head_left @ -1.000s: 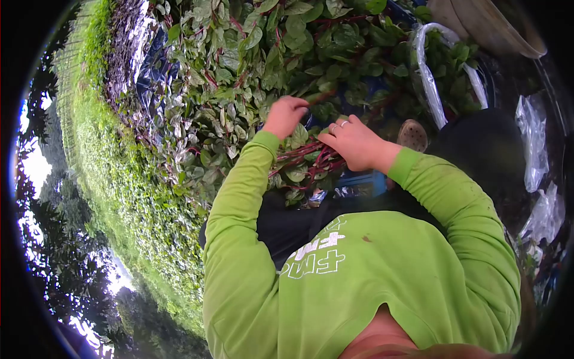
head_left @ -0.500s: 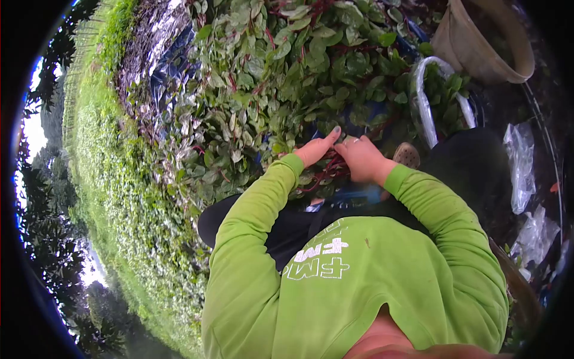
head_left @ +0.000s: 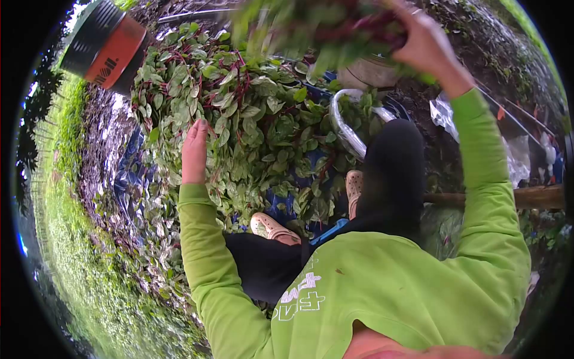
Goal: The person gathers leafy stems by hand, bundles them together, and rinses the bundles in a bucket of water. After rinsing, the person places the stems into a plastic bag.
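Observation:
High at the top of the view, my right hand [head_left: 427, 51] is closed around the red stems of a bunch of leafy greens [head_left: 341, 33], which looks like Malabar spinach. The bunch is smeared by motion. Lower and to the left, my left hand [head_left: 195, 152] reaches to the edge of a large heap of the same greens [head_left: 257, 128]. Its fingers look stretched out, with nothing visible in them. Blue sheeting [head_left: 281, 206] shows beneath the heap.
A black and orange drum [head_left: 107, 51] stands at the upper left. Behind the bunch is a pale container [head_left: 368, 73]. A clear plastic-wrapped loop [head_left: 347, 128] rises by my knee. My clog-shod feet [head_left: 269, 227] are at the heap's near edge. Plastic bags [head_left: 517, 155] lie right.
My hands, together at the stems before, are now far apart. My right hand has lifted a bunch up and away to the right; my left has moved left. The view has shifted, showing the drum.

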